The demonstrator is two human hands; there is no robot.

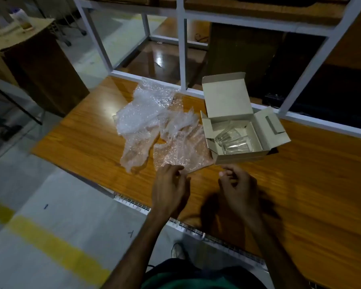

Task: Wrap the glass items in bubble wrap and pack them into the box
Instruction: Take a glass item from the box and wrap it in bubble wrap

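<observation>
Nearest, the left hand (171, 188) rests loosely curled fingers on the bubble wrap (171, 140) edge, seemingly to pull a sheet free; the right hand (237, 187) hovers half-curled, holding nothing. Beyond, unwrapped glasses (231, 140) lie in the open box (227, 101), likely awaiting wrapping, on the wooden table (300, 195).

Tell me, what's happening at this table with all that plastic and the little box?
A person is packing glassware. The open cardboard box sits on the wooden table with clear glasses lying unwrapped inside. Crumpled sheets of bubble wrap lie spread beside it. The left hand reaches to the near edge of the wrap, while the right hand hovers with curled fingers just in front of the box, holding nothing visible.
</observation>
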